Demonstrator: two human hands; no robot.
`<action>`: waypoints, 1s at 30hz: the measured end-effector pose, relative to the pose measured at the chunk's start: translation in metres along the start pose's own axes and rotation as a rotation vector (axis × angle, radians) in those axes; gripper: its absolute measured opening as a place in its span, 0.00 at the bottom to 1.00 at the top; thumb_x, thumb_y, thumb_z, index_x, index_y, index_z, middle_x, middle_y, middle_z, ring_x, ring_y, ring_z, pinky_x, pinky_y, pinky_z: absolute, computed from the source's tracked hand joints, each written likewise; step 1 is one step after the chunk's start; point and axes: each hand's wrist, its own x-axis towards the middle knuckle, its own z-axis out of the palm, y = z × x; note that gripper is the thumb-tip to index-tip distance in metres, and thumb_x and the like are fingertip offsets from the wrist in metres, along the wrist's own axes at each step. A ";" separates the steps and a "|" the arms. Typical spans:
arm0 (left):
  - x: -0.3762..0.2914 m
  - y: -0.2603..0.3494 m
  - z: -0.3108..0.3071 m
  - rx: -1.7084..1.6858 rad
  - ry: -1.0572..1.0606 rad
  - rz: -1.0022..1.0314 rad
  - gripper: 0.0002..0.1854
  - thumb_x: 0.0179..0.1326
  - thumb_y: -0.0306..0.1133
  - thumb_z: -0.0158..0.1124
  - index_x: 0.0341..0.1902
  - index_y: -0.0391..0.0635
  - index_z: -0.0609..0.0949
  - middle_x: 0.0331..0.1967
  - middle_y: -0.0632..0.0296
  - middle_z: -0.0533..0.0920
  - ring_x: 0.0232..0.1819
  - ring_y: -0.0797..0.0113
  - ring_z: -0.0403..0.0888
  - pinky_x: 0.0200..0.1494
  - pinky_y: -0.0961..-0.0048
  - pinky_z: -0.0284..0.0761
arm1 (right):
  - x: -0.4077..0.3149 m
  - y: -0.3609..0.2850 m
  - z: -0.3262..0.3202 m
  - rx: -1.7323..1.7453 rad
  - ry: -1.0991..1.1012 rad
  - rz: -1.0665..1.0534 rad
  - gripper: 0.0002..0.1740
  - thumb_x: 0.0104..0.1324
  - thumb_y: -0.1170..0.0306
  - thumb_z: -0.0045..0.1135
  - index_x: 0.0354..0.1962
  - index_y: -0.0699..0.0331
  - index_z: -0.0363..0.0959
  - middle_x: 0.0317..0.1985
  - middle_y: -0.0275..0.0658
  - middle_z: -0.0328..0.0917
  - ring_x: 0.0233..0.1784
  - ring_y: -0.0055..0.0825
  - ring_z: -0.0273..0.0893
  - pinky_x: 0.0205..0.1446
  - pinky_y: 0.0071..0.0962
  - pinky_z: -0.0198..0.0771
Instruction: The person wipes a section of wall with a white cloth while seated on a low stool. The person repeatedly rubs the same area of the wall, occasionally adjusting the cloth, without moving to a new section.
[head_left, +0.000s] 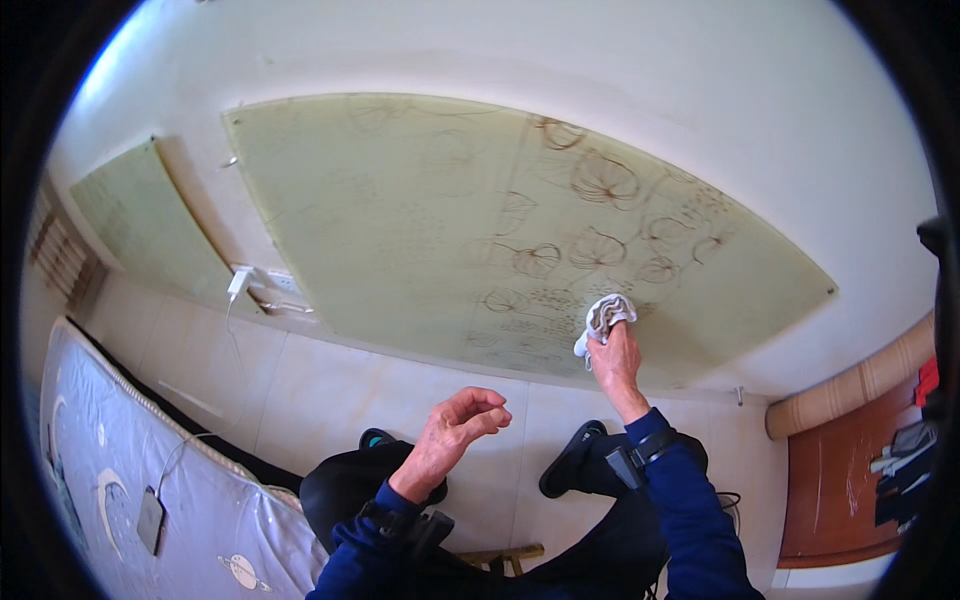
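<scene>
My right hand (618, 361) grips a crumpled white cloth (609, 315) against the lower right part of a pale green wall panel (375, 225). Brown leaf and flower line drawings (604, 180) spread over the right half of that panel, and its left half looks mostly plain. My left hand (459, 433) hangs above the floor with its fingers loosely curled and nothing held in it. It is apart from the panel.
A white charger (241, 282) sits at a wall socket on the left, its cable running to a phone (151, 520) on a bed (112, 450). A rolled mat (847, 375) lies beside a red-brown wooden surface (832, 480) bearing folded clothes (904, 465). Beneath me is a wooden stool (510, 556).
</scene>
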 end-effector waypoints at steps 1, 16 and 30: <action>0.001 -0.002 -0.005 -0.054 -0.006 0.044 0.10 0.68 0.31 0.62 0.49 0.40 0.78 0.39 0.61 0.84 0.46 0.71 0.81 0.55 0.72 0.75 | -0.004 -0.013 0.008 -0.007 -0.021 -0.014 0.26 0.55 0.64 0.66 0.50 0.63 0.70 0.49 0.52 0.79 0.47 0.55 0.79 0.49 0.51 0.74; -0.006 0.008 -0.032 -0.419 0.316 0.362 0.11 0.70 0.27 0.59 0.51 0.35 0.78 0.40 0.55 0.85 0.43 0.68 0.83 0.51 0.71 0.79 | -0.037 -0.232 0.130 0.154 -0.295 -0.474 0.19 0.60 0.62 0.63 0.44 0.62 0.71 0.35 0.54 0.82 0.36 0.56 0.81 0.38 0.54 0.75; -0.017 0.023 -0.055 -0.475 0.832 0.698 0.10 0.69 0.28 0.57 0.50 0.36 0.76 0.37 0.54 0.83 0.36 0.65 0.81 0.41 0.70 0.79 | -0.049 -0.403 0.249 0.419 -0.490 -0.730 0.17 0.60 0.65 0.61 0.44 0.67 0.74 0.35 0.57 0.82 0.38 0.53 0.83 0.39 0.50 0.79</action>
